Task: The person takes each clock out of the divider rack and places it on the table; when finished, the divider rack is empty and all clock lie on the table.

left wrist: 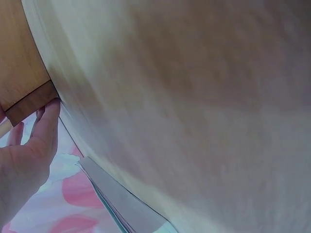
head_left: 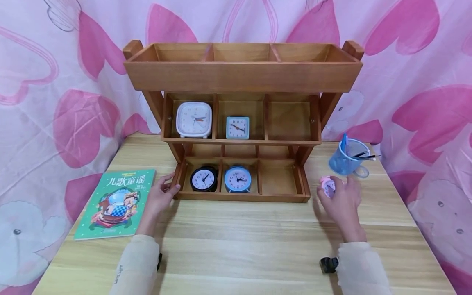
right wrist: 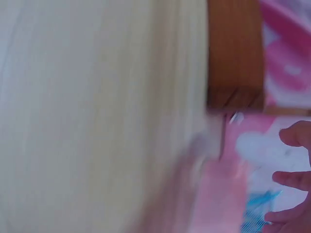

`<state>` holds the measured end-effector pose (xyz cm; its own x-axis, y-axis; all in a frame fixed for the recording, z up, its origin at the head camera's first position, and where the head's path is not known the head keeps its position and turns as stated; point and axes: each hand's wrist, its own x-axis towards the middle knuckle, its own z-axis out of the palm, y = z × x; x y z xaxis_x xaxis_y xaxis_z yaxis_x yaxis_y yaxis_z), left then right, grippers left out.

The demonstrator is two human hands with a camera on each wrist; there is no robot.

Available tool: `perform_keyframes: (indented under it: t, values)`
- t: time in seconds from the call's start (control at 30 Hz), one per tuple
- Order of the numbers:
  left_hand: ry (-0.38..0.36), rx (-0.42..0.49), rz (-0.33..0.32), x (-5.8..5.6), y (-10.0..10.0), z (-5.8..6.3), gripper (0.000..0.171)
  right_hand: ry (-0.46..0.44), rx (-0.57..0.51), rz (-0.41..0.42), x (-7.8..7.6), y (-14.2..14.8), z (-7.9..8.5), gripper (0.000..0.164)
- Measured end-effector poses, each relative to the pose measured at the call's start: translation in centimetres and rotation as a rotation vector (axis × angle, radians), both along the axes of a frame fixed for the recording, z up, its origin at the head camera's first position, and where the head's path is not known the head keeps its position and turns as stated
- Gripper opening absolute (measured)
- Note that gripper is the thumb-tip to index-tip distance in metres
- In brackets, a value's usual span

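Right hand (head_left: 341, 200) on a pink clock (head_left: 328, 187), left hand (head_left: 161, 194) at the wooden shelf (head_left: 243, 77).
The pink clock is just right of the shelf's bottom tier; the right grip, narrowed to the clock's width, appears to pinch it by the edges, leaving most of the dial uncovered. The left grip has that tier's left end between thumb and fingers, probably to steady the shelf. The other clocks face the near side, presumably for reading. Five clocks altogether: one pink, one white (head_left: 194, 119), one teal-rimmed (head_left: 237, 128), one black (head_left: 203, 179), one blue (head_left: 237, 179). One shelf, three tiers of three compartments; on the worktop (head_left: 239, 246), one book (head_left: 116, 205) at left, one pen cup (head_left: 344, 162) at far right.
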<state>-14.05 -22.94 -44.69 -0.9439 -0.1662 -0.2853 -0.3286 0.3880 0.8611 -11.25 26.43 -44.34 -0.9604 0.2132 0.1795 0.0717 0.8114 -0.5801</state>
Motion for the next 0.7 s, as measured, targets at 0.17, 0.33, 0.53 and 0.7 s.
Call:
perform_keyframes:
  t: [0.17,0.33,0.53,0.7]
  values:
    - [-0.011,-0.021,-0.007,0.1,-0.1,0.1,0.058,0.109,-0.065,0.118,0.5,-4.6,0.9,0.048]
    - [0.003,-0.022,-0.015,0.1,-0.2,0.2,0.057,0.090,-0.112,0.279,0.5,-10.5,0.9,0.048]
    - [0.024,-0.032,-0.013,0.1,0.0,0.1,0.056,0.061,-0.197,0.449,-0.7,-16.1,0.6,0.048]
    - [0.046,-0.047,-0.011,0.0,0.1,-0.1,0.056,0.016,-0.128,0.514,-2.4,-18.9,-0.3,0.048]
